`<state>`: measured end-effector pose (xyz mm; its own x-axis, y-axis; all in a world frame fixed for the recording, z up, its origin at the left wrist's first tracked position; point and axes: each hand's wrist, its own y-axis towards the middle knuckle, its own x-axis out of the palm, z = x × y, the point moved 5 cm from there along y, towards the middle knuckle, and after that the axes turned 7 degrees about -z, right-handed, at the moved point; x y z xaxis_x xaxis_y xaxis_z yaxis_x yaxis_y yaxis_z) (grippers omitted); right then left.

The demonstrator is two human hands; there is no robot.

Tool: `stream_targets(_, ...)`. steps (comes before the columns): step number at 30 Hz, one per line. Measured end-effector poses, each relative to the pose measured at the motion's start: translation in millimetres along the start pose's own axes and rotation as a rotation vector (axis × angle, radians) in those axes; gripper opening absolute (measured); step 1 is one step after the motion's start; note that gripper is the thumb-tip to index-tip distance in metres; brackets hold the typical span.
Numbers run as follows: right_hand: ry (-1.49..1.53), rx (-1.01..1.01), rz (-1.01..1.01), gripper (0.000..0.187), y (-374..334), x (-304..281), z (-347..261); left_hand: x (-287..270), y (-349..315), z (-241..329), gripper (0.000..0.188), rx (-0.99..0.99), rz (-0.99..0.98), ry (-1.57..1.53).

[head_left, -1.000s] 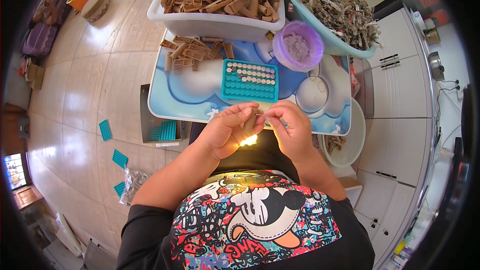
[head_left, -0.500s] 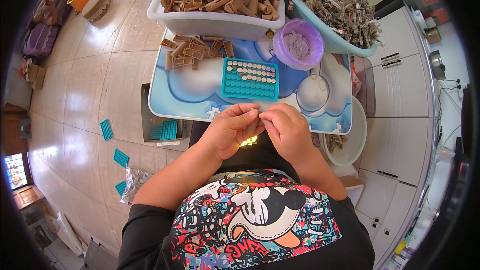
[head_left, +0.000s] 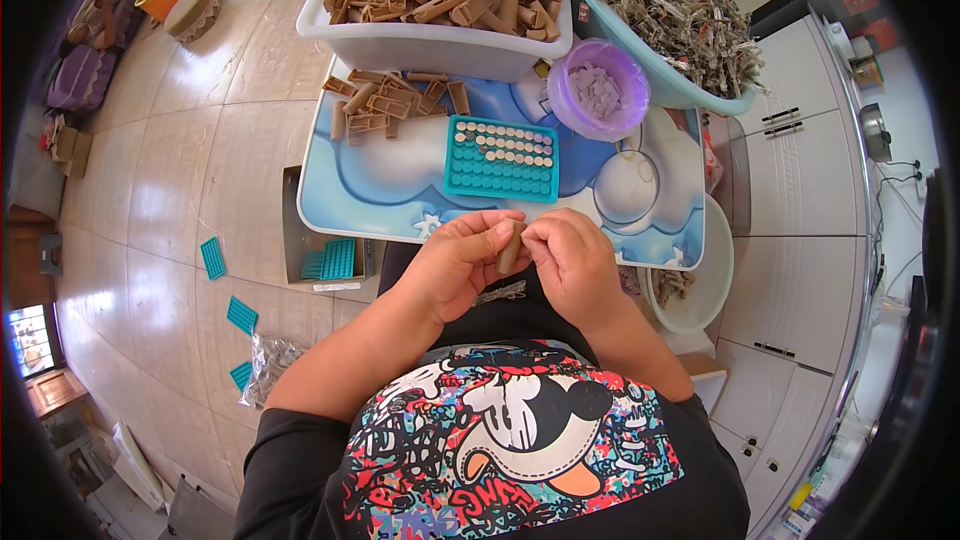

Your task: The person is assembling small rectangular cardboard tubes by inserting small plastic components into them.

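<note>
Above my lap, my left hand (head_left: 452, 265) grips a brown plastic casing (head_left: 511, 248) between thumb and fingers. My right hand (head_left: 572, 262) is closed in a pinch at the casing's right side; whatever lies between its fingertips is hidden. Below the casing hangs a thin, tangled clear strand (head_left: 503, 291), unlit. Just beyond my hands on the blue-and-white table (head_left: 375, 195) rests a teal grid tray (head_left: 500, 180) with rows of small round whitish pieces in its upper part. A loose heap of brown casings (head_left: 385, 103) lies at the table's far left.
A white bin (head_left: 440, 48) of brown casings stands at the back, beside a pale-blue tub (head_left: 670, 80) of tangled clear strands. A purple bowl (head_left: 625, 118) holds whitish pieces. An open box (head_left: 295, 240) with teal trays sits left; a whitish basin (head_left: 715, 280) stands right.
The strand under the casing glowed yellow before and is now dark. The casing has turned slightly in my left hand, and both hands have stayed nearly in place.
</note>
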<state>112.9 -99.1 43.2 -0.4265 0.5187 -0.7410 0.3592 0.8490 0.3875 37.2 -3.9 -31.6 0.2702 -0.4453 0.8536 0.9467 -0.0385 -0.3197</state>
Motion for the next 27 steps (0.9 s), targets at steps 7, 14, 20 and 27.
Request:
stream_targets(7, -0.032, -0.012, -0.008, 0.013, 1, 3, 2, -17, 4, -1, 0.022, 0.029, 0.061, 0.125)
stream_targets(14, -0.028, 0.082, 0.015, 0.032, -5, 1, -2, -10, 2, 6, 0.021, 0.109, 0.174, -0.015)
stream_targets(20, -0.044, 0.074, 0.040, 0.032, -13, 5, 8, -6, 2, -1, 0.018, 0.082, 0.202, 0.046)
stream_targets(27, 0.288, 0.261, 0.193, 0.016, -29, -7, 42, 7, 7, -1, 0.020, 0.058, 0.254, 0.216)
